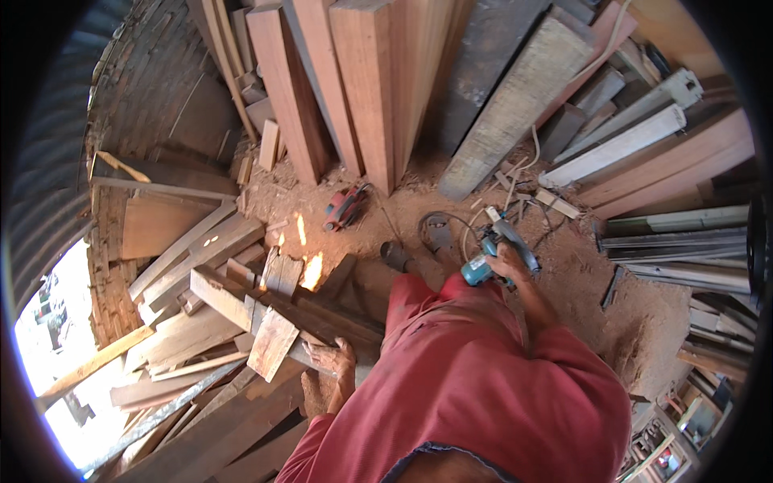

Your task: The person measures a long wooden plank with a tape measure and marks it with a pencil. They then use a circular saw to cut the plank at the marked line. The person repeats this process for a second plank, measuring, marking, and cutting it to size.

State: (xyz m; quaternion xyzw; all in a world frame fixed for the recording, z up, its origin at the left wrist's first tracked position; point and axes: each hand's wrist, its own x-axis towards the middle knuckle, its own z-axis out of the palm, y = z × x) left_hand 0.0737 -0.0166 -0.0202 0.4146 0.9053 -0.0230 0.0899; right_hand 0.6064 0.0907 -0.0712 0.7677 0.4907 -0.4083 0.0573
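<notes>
In my right hand (506, 262) is a teal handheld circular saw (478, 271) with a grey base plate, held beside my right thigh. Its cord loops over the floor toward the back. My left hand (332, 357) lies on the timber at my left side, fingers stretched toward a short, rough-edged wooden board (274, 344). That board rests across a longer beam (219, 299); whether my fingertips touch it I cannot tell.
A red power tool (345, 209) sits on the sawdust-covered floor (411, 193) ahead. Thick planks (362, 88) lean upright at the back. Offcuts (193, 338) heap up on the left, and stacked boards (684, 249) stand right. Cords trail across the floor.
</notes>
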